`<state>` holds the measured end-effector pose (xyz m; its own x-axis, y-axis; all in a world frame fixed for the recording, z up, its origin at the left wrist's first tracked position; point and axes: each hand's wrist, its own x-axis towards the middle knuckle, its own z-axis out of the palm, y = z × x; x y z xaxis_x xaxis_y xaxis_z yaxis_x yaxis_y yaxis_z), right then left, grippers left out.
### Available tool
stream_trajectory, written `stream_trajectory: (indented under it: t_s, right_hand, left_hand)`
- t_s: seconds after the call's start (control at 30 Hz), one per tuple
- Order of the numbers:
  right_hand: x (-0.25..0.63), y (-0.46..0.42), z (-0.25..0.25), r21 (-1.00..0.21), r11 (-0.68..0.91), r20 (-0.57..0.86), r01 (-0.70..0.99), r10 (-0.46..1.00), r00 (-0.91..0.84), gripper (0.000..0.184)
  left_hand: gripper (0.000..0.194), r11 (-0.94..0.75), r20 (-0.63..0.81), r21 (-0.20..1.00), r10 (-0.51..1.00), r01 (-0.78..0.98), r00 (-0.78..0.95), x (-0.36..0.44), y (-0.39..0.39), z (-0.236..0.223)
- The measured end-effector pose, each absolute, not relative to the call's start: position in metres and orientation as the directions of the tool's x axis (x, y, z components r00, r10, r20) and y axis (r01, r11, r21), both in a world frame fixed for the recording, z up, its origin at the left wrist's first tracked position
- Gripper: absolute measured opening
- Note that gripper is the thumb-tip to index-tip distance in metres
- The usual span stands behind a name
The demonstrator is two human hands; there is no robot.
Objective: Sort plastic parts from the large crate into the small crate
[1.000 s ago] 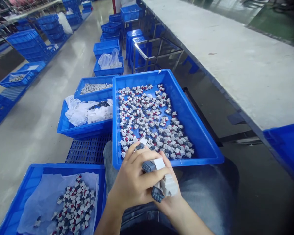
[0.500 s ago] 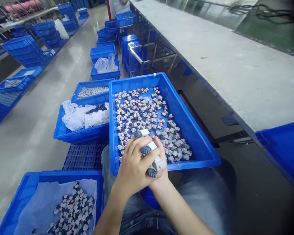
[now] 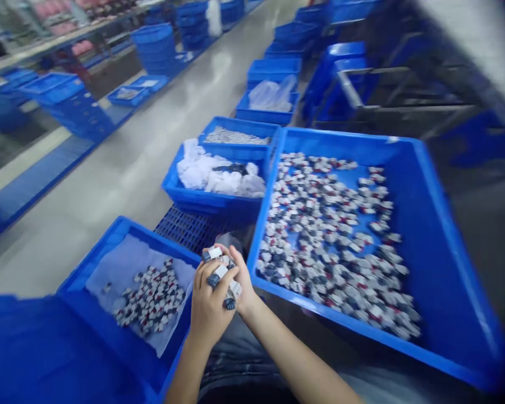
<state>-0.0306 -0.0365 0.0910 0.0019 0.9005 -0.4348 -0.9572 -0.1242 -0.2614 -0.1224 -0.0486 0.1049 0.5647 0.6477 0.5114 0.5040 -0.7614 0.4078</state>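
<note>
My left hand (image 3: 210,308) and my right hand (image 3: 246,283) are cupped together, closed around several small plastic pieces (image 3: 219,273), white with dark grey fist-shaped ends. Some pieces show between the fingers; others may be hidden in the palms. Both hands are above the gap between two blue bins. Left of them, a paper-lined bin (image 3: 164,240) has a pile of similar pieces (image 3: 155,297) with bits of red. To the right, a large blue bin (image 3: 431,269) holds many more white, grey and red pieces (image 3: 320,224).
Ahead stands a blue bin with crumpled white wrapping (image 3: 197,171), and behind it one with small pale parts (image 3: 235,136). A metal frame (image 3: 404,106) and blue stools (image 3: 345,56) are at upper right. Stacked blue crates (image 3: 154,50) line the aisle (image 3: 151,151).
The view has swung left. Both hands, with the pieces held between them, have moved from over the large bin leftward to beside the paper-lined bin.
</note>
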Motion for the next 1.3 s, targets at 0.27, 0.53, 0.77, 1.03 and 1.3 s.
stream_trajectory:
  t_s: [0.27,0.53,0.77,1.03,1.3]
  right_hand:
    - [-0.179,0.003,-0.009,-0.313,-0.671,-0.682,-0.672,0.651,-0.333,0.034]
    - [-0.149,0.011,0.021,-0.500,-0.633,-0.605,-0.591,0.744,-0.284,0.020]
    - [-0.088,-0.024,0.094,-0.581,-0.499,-0.396,-0.643,0.864,-0.313,0.031]
    - [0.016,-0.148,0.131,-0.709,-0.036,-0.266,-0.704,0.939,0.219,0.018]
    - [-0.109,-0.453,0.080,-0.735,-0.004,-0.634,-0.679,-0.354,0.688,0.021]
  left_hand:
    - [0.045,0.121,-0.026,0.571,0.991,0.812,-0.129,-0.263,-0.026,0.010]
    - [0.046,0.133,-0.028,0.680,0.988,0.722,-0.155,-0.290,0.017,0.033]
    - [0.035,-0.532,0.312,0.578,0.845,0.619,0.434,-0.215,-0.022,0.085]
    - [0.025,-0.874,0.644,0.486,0.354,-0.005,0.678,-0.126,-0.046,0.105]
    - [0.035,-0.812,0.308,0.524,-0.102,-0.258,0.946,0.018,-0.044,0.083]
